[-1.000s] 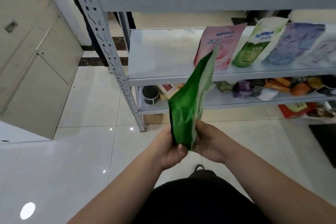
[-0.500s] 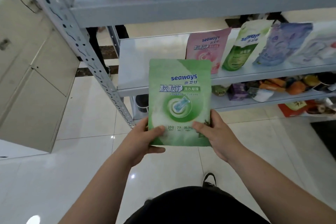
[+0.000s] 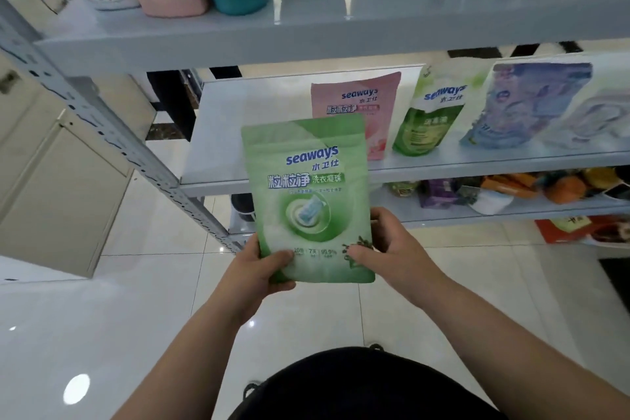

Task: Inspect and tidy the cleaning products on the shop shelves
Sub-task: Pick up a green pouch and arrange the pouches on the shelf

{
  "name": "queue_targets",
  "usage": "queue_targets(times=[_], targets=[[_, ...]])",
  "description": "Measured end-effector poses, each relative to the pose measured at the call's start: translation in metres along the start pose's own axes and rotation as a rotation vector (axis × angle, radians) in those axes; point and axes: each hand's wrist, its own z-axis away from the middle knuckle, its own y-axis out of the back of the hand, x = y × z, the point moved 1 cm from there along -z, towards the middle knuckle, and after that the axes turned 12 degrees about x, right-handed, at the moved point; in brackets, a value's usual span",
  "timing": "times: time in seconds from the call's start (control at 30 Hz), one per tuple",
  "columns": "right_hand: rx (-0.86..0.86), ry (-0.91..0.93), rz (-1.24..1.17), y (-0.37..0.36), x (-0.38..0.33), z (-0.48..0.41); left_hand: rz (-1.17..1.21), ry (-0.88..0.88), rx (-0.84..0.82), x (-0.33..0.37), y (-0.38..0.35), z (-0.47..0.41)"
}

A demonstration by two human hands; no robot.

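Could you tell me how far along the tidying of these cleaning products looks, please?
Looks done: the pink pouch and neighbouring pouches stand in a row on the middle shelf. In hand: the left hand and right hand hold the green pouch by its lower corners, label facing the camera, off the shelf. Left: probably setting it on the bare stretch beside the pink pouch; the lower shelf looks jumbled.

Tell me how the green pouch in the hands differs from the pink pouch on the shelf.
Colour: the green pouch is green, the pink pouch pink. Support: the left hand and right hand hold the green pouch by its bottom corners; the pink pouch stands on the middle shelf. Both carry the seaways name.
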Motion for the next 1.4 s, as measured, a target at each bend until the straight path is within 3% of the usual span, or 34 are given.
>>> queue_targets(times=[0.23, 0.37, 0.6, 0.9, 1.23, 1.4], targets=[[-0.068, 0.038, 0.095, 0.006, -0.002, -0.033, 0.046, 0.032, 0.126, -0.013, -0.017, -0.014], [-0.095, 0.17, 0.265, -0.015, -0.002, -0.056, 0.05, -0.015, 0.258, -0.016, -0.007, -0.025], [-0.034, 0.194, 0.532, -0.077, -0.003, -0.119, -0.122, -0.129, 0.377, 0.015, 0.041, -0.085], [0.145, 0.121, 0.521, -0.138, -0.041, -0.208, -0.178, -0.17, 0.253, 0.087, 0.059, -0.194], [0.35, -0.042, 0.428, -0.157, -0.014, -0.232, -0.479, -0.196, 0.132, 0.091, 0.08, -0.244], [0.129, -0.053, 0.63, -0.165, -0.004, -0.225, -0.825, -0.339, -0.068, 0.084, 0.09, -0.249]])
